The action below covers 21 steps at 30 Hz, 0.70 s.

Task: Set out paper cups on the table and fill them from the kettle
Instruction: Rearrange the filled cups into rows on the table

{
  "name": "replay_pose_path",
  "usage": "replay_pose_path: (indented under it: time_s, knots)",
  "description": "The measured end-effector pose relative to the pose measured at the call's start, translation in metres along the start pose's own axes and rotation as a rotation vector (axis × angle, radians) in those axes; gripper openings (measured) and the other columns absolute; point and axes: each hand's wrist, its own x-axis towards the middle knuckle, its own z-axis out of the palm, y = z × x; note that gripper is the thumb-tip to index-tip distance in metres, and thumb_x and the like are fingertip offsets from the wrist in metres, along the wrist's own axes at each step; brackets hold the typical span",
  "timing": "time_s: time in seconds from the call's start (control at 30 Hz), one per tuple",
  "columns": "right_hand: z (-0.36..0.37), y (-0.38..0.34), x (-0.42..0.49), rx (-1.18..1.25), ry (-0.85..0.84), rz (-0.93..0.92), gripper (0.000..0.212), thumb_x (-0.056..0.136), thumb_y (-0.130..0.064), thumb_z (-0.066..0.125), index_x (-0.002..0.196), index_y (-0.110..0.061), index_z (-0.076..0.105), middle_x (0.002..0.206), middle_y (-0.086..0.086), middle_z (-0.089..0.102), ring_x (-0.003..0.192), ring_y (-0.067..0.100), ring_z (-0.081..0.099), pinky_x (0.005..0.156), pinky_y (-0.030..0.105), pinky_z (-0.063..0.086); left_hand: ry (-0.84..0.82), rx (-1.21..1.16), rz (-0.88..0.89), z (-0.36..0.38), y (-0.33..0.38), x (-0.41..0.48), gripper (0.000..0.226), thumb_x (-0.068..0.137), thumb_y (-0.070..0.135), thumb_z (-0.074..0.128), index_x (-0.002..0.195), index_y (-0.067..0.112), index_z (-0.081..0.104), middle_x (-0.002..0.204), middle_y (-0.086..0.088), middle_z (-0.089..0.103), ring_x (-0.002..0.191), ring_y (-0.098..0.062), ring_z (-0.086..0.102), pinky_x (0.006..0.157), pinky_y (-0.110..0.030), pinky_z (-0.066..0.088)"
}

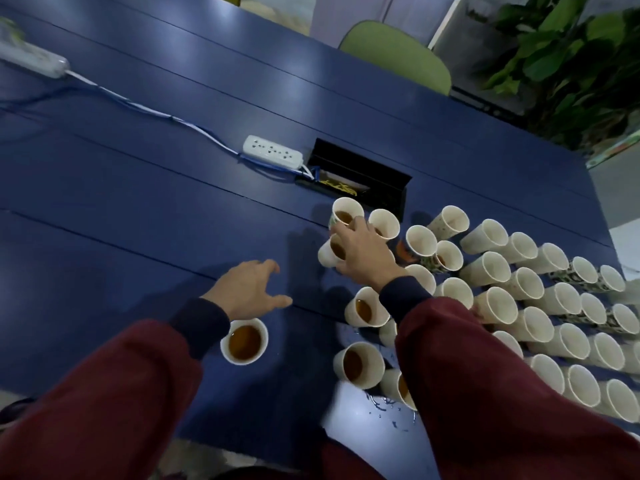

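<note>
Several white paper cups stand in rows on the blue table point(138, 202), filling its right side; most look empty point(491, 268). A few nearer ones hold brown liquid point(360, 363). One filled cup point(244, 341) stands alone, just below my left hand. My left hand point(251, 289) hovers over the table with fingers spread, holding nothing. My right hand point(363, 251) grips a filled cup point(329, 252) at the left edge of the group, beside another filled cup point(346, 213). No kettle is in view.
A white power strip point(272, 151) with a blue-white cable lies mid-table beside an open black cable box point(360, 174). A second strip point(33, 60) is at far left. Spilled drops point(384, 407) wet the near edge. A green chair point(398, 53) and a plant point(568, 64) stand beyond.
</note>
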Motion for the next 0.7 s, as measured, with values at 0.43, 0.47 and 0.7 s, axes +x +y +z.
replay_pose_path:
  time_s: [0.43, 0.47, 0.7]
  knots:
    - [0.006, -0.016, 0.000, -0.032, -0.022, 0.070, 0.066, 0.092, -0.029, 0.065, 0.151, -0.022, 0.036, 0.138, 0.016, 0.046, 0.122, 0.040, 0.052, 0.097, 0.049, 0.043, -0.243, 0.226, 0.040, 0.027, -0.014, -0.037, 0.055, 0.069, 0.033, 0.082, 0.116, 0.026, 0.054, 0.108, 0.005, 0.047, 0.097, -0.019, 0.054, 0.071, -0.029, 0.048]
    - [0.006, -0.015, -0.001, -0.007, -0.020, 0.072, 0.068, 0.091, -0.029, 0.066, 0.151, -0.023, 0.035, 0.138, 0.016, 0.046, 0.121, 0.040, 0.052, 0.095, 0.049, 0.044, -0.236, 0.237, 0.041, 0.027, -0.014, -0.038, 0.049, 0.070, 0.032, 0.080, 0.112, 0.024, 0.056, 0.105, 0.006, 0.047, 0.095, -0.018, 0.054, 0.069, -0.028, 0.046]
    - [0.004, 0.000, -0.031, 0.249, 0.127, 0.158, 0.072, 0.083, -0.025, 0.074, 0.146, -0.018, 0.040, 0.136, 0.014, 0.047, 0.122, 0.037, 0.051, 0.094, 0.052, 0.050, -0.096, 0.281, 0.103, 0.017, 0.012, -0.032, 0.036, 0.078, 0.036, 0.071, 0.107, 0.022, 0.054, 0.102, 0.005, 0.049, 0.090, -0.019, 0.052, 0.073, -0.030, 0.045]
